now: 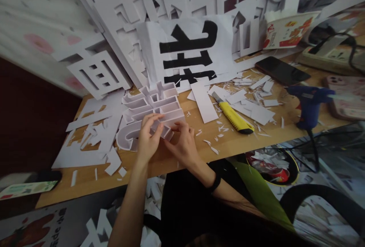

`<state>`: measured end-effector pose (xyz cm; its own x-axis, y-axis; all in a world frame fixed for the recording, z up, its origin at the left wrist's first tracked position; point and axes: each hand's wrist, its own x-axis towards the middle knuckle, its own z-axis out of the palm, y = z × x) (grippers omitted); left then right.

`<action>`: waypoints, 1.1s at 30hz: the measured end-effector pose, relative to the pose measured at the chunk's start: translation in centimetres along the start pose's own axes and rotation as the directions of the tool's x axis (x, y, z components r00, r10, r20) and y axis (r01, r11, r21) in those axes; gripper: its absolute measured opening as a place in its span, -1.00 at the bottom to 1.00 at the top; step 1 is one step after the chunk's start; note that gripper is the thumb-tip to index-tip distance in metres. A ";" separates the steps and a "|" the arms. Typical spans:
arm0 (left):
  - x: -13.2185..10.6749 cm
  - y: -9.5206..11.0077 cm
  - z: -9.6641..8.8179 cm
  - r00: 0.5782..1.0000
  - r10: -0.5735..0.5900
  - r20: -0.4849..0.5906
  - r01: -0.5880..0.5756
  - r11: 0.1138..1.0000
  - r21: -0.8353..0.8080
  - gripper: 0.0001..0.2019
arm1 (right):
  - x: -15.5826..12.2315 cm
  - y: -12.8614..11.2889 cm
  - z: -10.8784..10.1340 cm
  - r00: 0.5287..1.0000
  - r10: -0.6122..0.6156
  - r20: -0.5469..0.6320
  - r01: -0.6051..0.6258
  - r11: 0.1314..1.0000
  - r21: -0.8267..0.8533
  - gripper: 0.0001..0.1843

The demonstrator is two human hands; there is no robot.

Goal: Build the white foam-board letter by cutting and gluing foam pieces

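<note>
A white hollow foam-board character (152, 104) with thin upright walls lies on the wooden table. My left hand (149, 136) is over its near part, thumb and fingers closed on the walls. From the right, my right hand (184, 142) presses curled fingers and thumb against the near right edge of the character; the exact contact is partly hidden by the fingers. Just beyond stands a paper sheet (151, 37) printed with a bold black character. Right of my hands lie a white foam-board strip (203, 100) and a yellow utility knife (232, 115) with its blade out.
A blue glue gun (309, 104) stands near the table's right edge, its cord hanging down. Behind it lie a black phone (282, 69) and another phone (346, 96). Cut foam boards (98, 74) lean at the back. A scrap-filled bin (272, 165) stands below.
</note>
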<state>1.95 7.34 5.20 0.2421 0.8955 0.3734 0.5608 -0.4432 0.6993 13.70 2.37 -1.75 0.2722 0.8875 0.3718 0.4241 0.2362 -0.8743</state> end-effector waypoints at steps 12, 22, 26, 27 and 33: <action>0.5 -0.6 -0.5 0.979 -0.030 0.201 0.055 0.991 -0.121 -0.62 | 0.1 0.0 0.2 1.000 0.001 0.017 -0.001 0.999 0.036 -0.45; 0.8 -1.0 -0.3 0.973 -0.017 0.230 0.059 0.982 -0.178 -0.59 | 0.1 0.1 0.2 1.000 0.015 0.010 -0.015 1.000 0.024 -0.44; 0.9 -0.8 -0.6 0.958 -0.050 0.282 0.100 0.981 -0.166 -0.57 | -0.1 0.4 0.4 1.000 -0.015 0.015 0.015 1.000 0.026 -0.44; 0.9 -0.8 -0.7 0.954 -0.058 0.293 0.109 0.981 -0.163 -0.56 | -0.1 0.5 0.5 0.999 -0.028 0.017 0.028 0.999 0.018 -0.44; 0.6 0.0 -1.3 0.978 -0.099 0.185 0.111 0.992 -0.060 -0.74 | -0.2 0.5 0.4 0.997 -0.064 0.053 0.065 0.998 -0.022 -0.40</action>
<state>1.11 7.82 6.19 0.3280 0.9267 0.1831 0.5358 -0.3422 0.7719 13.49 2.50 -2.40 0.1985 0.8905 0.4095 0.4595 0.2845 -0.8414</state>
